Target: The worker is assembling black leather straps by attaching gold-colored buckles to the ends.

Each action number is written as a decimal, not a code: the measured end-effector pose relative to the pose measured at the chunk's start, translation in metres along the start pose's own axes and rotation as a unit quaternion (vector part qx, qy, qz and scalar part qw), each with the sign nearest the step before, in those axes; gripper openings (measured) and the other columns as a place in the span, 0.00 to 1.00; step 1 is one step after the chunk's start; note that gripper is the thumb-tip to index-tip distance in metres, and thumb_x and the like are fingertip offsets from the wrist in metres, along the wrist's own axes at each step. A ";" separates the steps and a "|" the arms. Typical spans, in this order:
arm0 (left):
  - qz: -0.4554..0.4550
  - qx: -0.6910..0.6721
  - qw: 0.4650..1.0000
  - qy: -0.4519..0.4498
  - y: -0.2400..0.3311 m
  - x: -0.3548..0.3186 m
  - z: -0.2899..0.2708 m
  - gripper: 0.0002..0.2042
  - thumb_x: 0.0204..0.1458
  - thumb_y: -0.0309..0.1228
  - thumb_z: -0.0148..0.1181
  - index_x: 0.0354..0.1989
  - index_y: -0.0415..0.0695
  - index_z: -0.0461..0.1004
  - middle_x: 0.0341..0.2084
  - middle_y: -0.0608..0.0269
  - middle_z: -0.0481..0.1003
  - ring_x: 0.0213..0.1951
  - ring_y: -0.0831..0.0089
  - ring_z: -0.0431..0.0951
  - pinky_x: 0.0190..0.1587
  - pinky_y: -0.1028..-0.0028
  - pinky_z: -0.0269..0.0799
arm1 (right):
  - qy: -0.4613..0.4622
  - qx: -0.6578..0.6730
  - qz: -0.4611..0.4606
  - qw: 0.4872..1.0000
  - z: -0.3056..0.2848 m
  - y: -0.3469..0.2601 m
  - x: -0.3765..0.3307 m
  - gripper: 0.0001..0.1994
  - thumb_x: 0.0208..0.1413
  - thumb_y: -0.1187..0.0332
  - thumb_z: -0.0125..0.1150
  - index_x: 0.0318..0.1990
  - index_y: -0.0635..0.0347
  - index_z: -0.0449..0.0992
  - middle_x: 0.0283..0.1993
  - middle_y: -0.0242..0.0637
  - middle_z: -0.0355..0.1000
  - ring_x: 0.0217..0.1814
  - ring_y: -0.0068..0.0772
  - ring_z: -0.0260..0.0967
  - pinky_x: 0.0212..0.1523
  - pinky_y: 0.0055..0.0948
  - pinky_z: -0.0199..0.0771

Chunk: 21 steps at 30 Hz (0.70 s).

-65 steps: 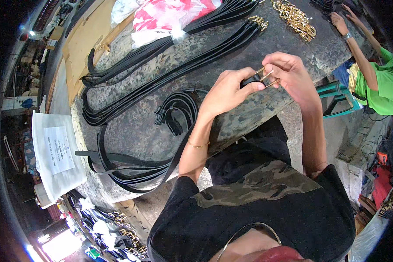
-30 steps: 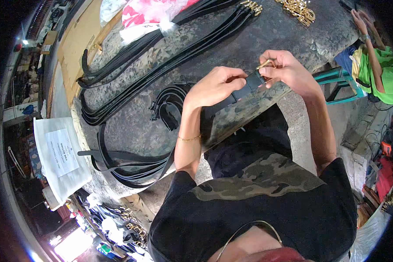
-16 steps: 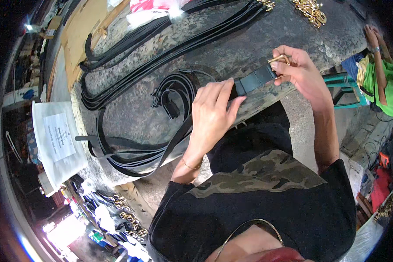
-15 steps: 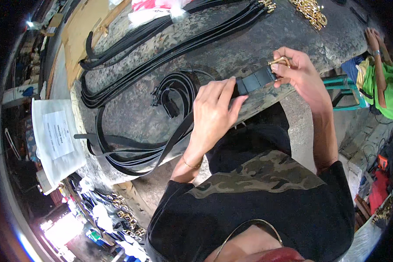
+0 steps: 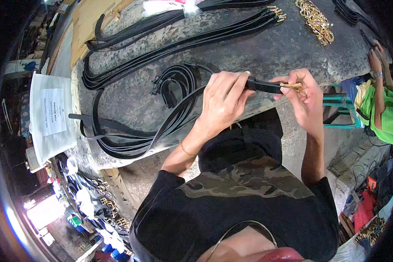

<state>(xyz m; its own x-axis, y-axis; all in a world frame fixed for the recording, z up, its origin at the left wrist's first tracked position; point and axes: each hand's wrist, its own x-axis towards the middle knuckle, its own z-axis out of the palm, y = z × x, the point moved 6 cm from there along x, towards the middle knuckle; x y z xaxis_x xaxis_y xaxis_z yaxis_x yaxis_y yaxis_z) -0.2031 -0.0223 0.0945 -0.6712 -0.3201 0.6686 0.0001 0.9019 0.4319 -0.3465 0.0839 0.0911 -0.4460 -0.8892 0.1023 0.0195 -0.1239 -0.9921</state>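
Firstly, right of centre: one black leather-like belt (image 5: pixel 266 85), held over the lower edge of a mottled grey surface (image 5: pixel 257 59). It is gripped by the closed fingers of the left hand (image 5: pixel 225 100); its gold metal buckle (image 5: pixel 291 87) is pinched by those of the right hand (image 5: pixel 308 100), apparently so that the end is held straight. Upper right: gold metal buckles (image 5: pixel 315 24), heaped, probably for easy reach. Left: white tapered container (image 5: pixel 67 131), bearing a paper label (image 5: pixel 53 112) printed in dark lines.

Belt (image 5: pixel 266 86) above table's (image 5: pixel 301 56) near edge, coiled straps (image 5: pixel 189 82) left, buckle heap (image 5: pixel 316 24) beyond
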 end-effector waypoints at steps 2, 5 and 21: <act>-0.005 0.025 1.000 -0.010 0.002 0.001 0.001 0.22 0.34 0.23 0.70 0.43 0.36 0.75 0.32 0.56 0.75 0.32 0.60 0.74 0.33 0.66 0.67 | -0.015 0.021 -0.036 0.999 0.000 -0.002 -0.002 0.05 0.60 0.80 0.51 0.41 0.62 0.63 0.43 0.48 0.74 0.41 0.25 0.72 0.40 0.24 0.76; -0.019 0.068 0.997 -0.041 0.005 0.000 0.004 0.22 0.36 0.24 0.68 0.44 0.36 0.73 0.35 0.59 0.74 0.35 0.63 0.73 0.37 0.66 0.66 | -0.015 0.033 -0.024 0.999 -0.005 0.005 0.001 0.05 0.60 0.80 0.51 0.41 0.61 0.63 0.43 0.48 0.74 0.43 0.26 0.72 0.41 0.25 0.76; -0.086 -0.089 0.980 -0.156 -0.013 0.018 0.010 0.16 0.43 0.26 0.67 0.42 0.39 0.77 0.30 0.56 0.78 0.32 0.60 0.78 0.36 0.70 0.71 | 0.041 -0.177 -0.002 0.983 0.000 -0.004 0.002 0.11 0.51 0.83 0.62 0.44 0.67 0.74 0.42 0.40 0.76 0.44 0.23 0.74 0.43 0.21 0.72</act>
<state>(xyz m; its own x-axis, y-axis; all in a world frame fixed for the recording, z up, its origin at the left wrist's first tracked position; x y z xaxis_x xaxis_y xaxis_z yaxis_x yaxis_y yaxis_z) -0.2227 -0.0366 0.0949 -0.8664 -0.3337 0.3714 -0.0216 0.7682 0.6398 -0.3473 0.0821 0.0949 -0.5159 -0.8488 0.1153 -0.2894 0.0460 -0.9561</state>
